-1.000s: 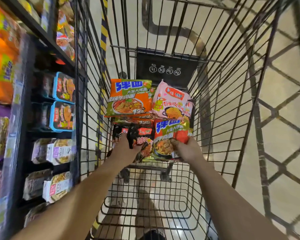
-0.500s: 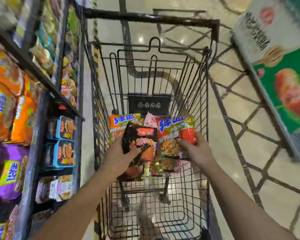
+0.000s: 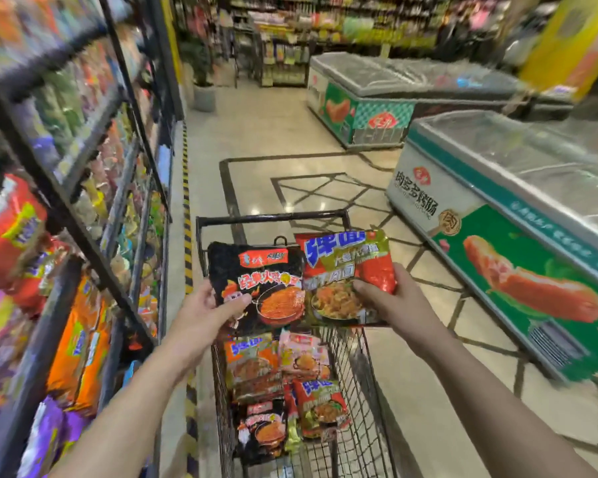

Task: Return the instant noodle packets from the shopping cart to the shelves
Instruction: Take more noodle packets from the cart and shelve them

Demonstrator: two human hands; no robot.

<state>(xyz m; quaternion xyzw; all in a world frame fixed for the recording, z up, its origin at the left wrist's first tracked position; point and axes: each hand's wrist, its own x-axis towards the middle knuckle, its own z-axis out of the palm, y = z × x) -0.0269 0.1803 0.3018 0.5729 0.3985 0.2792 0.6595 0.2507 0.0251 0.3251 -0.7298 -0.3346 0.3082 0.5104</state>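
Over the black wire shopping cart (image 3: 356, 391), the left hand (image 3: 204, 312) pinches a glossy black noodle packet (image 3: 256, 284) and the right hand (image 3: 390, 301) grips a red-and-green noodle packet (image 3: 346, 270). The dark metal shelves (image 3: 83, 236) lie leftward, nearer the left hand.

We hold two noodle packs up over the cart (image 3: 366, 367). Our left hand (image 3: 204, 315) grips the black pack (image 3: 256, 281). Our right hand (image 3: 390, 301) grips the red pack (image 3: 346, 270), just beside it. More packs (image 3: 283, 384) lie in the cart. Shelves (image 3: 83, 208) stand left, freezers (image 3: 518, 215) right.
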